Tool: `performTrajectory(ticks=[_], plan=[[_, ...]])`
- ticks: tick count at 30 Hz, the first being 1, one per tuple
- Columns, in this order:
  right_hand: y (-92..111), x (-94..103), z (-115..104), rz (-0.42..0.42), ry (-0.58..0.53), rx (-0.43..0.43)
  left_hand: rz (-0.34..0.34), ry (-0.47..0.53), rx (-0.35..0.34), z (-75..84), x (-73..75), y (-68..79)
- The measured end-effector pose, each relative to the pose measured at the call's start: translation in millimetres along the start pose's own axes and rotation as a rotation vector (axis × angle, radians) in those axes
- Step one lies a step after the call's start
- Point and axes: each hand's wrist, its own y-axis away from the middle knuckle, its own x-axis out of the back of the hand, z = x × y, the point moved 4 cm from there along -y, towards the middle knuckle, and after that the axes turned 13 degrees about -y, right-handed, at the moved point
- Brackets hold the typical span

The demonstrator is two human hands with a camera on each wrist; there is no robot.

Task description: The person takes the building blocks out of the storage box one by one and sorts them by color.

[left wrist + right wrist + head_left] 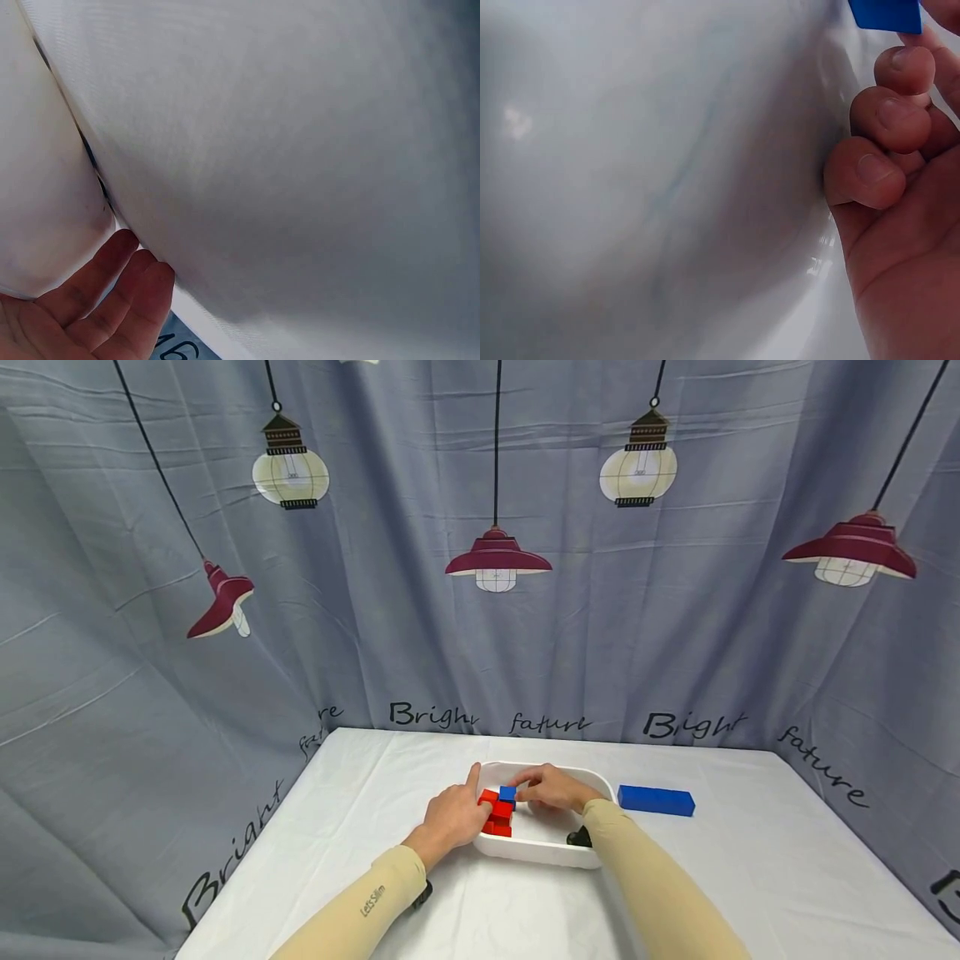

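Observation:
A white tray (537, 852) stands on the table with several red blocks (501, 812) grouped at its left end. My left hand (452, 817) holds the tray's left side, thumb over the rim by the red blocks and index finger stretched along the edge. Its other fingers touch the outer wall in the left wrist view. Inside the tray, my right hand (557, 788) pinches a small blue block (507, 793) beside the red ones. The right wrist view shows that blue block (886, 13) at the fingertips, partly out of frame, with the other fingers curled.
To the right of the tray lies a long blue block (656, 800) on the white-covered table (757, 860). The dark object (579, 837) by the right forearm is partly hidden. A grey curtain (570, 635) with printed lamps hangs behind the table.

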Motion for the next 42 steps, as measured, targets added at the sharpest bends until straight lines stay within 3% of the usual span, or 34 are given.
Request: performTrajectory(ticks=[22,42], plan=[[-2,3.3,3,0.015,0.02,0.015,0.007,-0.004,-0.002,1.3,-0.8,0.2],[13,23.4,-12,-0.078,0.068,0.01,0.02,-0.006,0.001,1.6,-2.2,0.1]])
